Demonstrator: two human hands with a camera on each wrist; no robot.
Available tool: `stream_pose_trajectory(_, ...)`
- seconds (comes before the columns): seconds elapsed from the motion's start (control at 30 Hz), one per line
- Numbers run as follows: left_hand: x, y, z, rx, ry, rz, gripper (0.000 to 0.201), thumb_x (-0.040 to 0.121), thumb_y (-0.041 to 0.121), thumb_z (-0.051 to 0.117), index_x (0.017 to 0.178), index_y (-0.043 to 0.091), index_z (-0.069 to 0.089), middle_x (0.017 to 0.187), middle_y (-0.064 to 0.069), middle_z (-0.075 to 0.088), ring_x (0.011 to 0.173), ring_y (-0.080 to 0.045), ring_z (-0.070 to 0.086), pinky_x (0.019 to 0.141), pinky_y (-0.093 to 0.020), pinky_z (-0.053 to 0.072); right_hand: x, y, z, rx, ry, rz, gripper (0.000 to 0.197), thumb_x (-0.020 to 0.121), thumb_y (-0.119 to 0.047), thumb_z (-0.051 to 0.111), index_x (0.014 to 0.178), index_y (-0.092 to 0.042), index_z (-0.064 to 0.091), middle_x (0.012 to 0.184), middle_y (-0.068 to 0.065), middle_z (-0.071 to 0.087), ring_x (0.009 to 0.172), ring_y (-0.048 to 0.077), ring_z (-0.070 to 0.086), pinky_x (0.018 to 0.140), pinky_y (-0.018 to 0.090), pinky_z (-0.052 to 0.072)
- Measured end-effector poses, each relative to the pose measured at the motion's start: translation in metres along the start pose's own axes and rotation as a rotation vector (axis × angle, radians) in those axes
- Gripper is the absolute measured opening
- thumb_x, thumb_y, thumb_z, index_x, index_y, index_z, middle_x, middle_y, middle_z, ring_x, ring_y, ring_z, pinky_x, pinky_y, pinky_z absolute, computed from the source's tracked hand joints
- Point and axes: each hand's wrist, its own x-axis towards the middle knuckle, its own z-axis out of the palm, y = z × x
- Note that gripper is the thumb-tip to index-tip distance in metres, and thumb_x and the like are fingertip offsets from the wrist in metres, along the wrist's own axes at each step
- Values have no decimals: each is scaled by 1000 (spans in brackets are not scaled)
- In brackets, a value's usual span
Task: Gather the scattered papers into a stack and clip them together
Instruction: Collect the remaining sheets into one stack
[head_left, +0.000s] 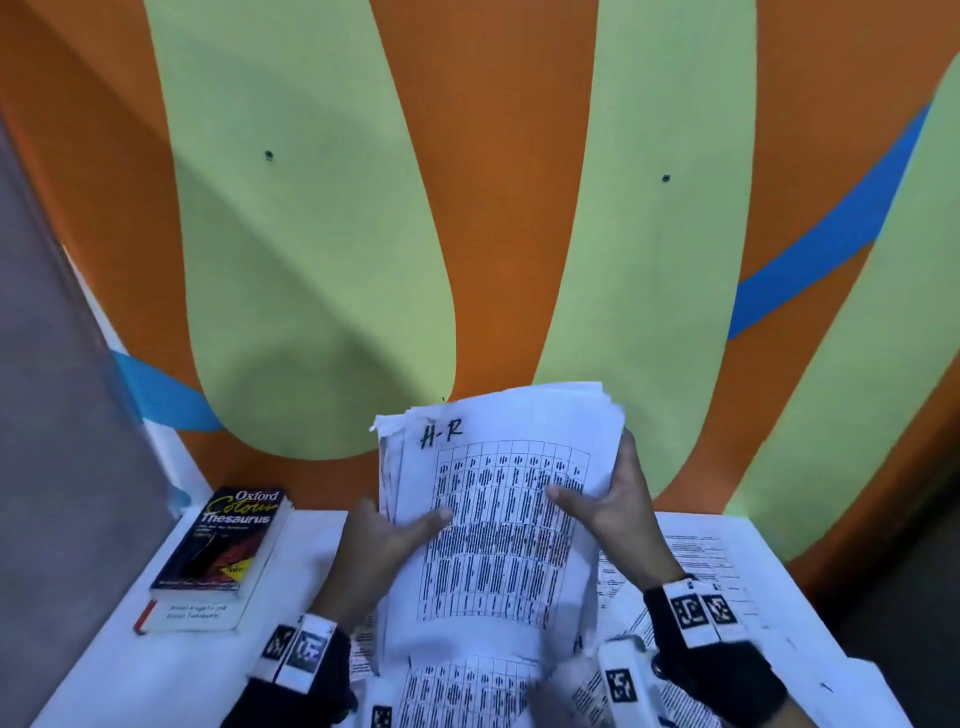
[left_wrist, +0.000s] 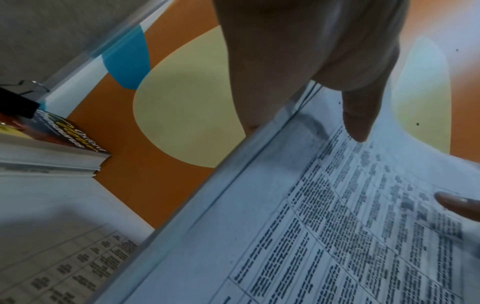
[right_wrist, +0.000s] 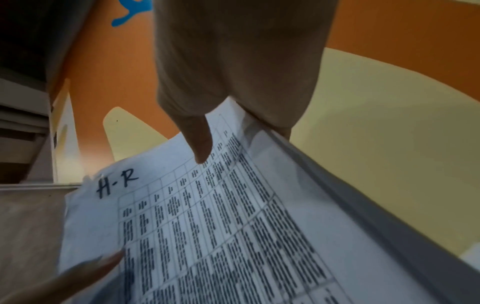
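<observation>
1. I have the thick sheaf of white printed sheets with a table grid and a handwritten "H-R" at the top (head_left: 498, 519) held up on end, raised above the white tabletop (head_left: 156, 665) and leaning towards the orange and pale green painted wall (head_left: 519, 208).
2. I judge the sheaf light but floppy: its upper corners curl and the sheet edges are ragged and out of line, so it will likely sag or fan if held at one point only.
3. The sheets look smooth and liable to slide on one another. The two long side edges seem the best place to hold, squeezing inward while squaring the bundle.
4. My left hand (head_left: 384, 540) grasps the left edge, thumb laid across the front sheet, fingers wrapped behind it.
5. My right hand (head_left: 618, 499) clasps the right edge the same way, thumb on the printed grid, fingers behind. The wrist views confirm both thumbs pressed on the top sheet.
6. More loose printed white sheets (head_left: 717, 561) lie on the tabletop below and to the right, not yet gathered.
7. A black-covered Oxford Colour Thesaurus paperback (head_left: 228, 545) sits on another book to the left, well apart from the sheaf.
8. A small black object (left_wrist: 18, 102) lies on that book in the left wrist view. It may be a clip, but I cannot tell.
</observation>
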Motion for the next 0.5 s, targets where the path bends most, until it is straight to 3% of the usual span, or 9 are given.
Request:
stream_pose_trajectory(0.07,1,-2,-2,5,-1,-6,85,50,66,84,102,2,65,103,-20,71,87,-36,70,78,-61,54,5,-5,-4,-21,44,-50,102,70,-2,81,147,-22,17,145,-15,38,131,-8,38,108,16,37)
stream_pose_trajectory(0.13,1,-4,-2,7,-1,-9,91,49,67,84,95,-8,62,88,-14,68,70,-26,64,71,-58,55,11,-10,-4,-97,57,-136,109,74,-1,77,151,-21,2,146,-31,16,130,-27,19,100,-4,25)
stream_pose_trajectory(0.2,1,5,1,34,19,-3,81,51,68,81,72,-5,52,68,-11,50,57,-17,45,48,-36,43,17,-12,-2,-209,59,-233,102,80,-3,70,151,-25,0,149,-34,3,135,-24,5,101,-5,20)
stream_pose_trajectory(0.23,1,11,3,65,50,15,71,54,66,80,63,7,41,63,-8,38,52,-15,35,46,-28,32,18,-18,1,-249,65,-269,97,82,0,66,151,-28,3,150,-36,4,136,-23,6,102,-3,22)
stream_pose_trajectory(0.3,1,26,5,100,80,59,64,65,53,81,61,20,26,60,-4,26,49,-11,24,45,-24,20,23,-29,4,-273,95,-310,90,83,5,66,149,-27,14,148,-36,18,130,-23,23,97,-3,29)
stream_pose_trajectory(0.37,3,39,5,54,67,127,58,72,36,81,59,21,26,55,-7,26,43,-9,20,44,-22,18,25,-41,8,-196,164,-335,89,78,4,72,148,-19,22,139,-30,34,104,-22,44,82,-9,33)
stream_pose_trajectory(0.4,3,46,5,19,68,162,56,74,28,80,56,21,27,51,-6,29,39,-9,20,44,-22,19,26,-44,8,-135,212,-326,93,75,2,76,148,-19,23,130,-32,37,96,-24,45,78,-8,34)
stream_pose_trajectory(0.47,4,45,6,-39,56,186,44,77,13,77,53,21,41,43,11,47,35,-3,36,43,-19,31,27,-31,4,-54,213,-237,104,69,-2,81,149,-24,19,122,-34,37,104,-30,41,85,-4,37)
stream_pose_trajectory(0.5,3,40,7,-52,26,174,30,78,10,76,61,20,53,47,17,57,41,2,49,47,-13,38,26,-20,2,-9,155,-155,107,68,-4,83,149,-28,17,131,-28,38,118,-23,40,95,6,42)
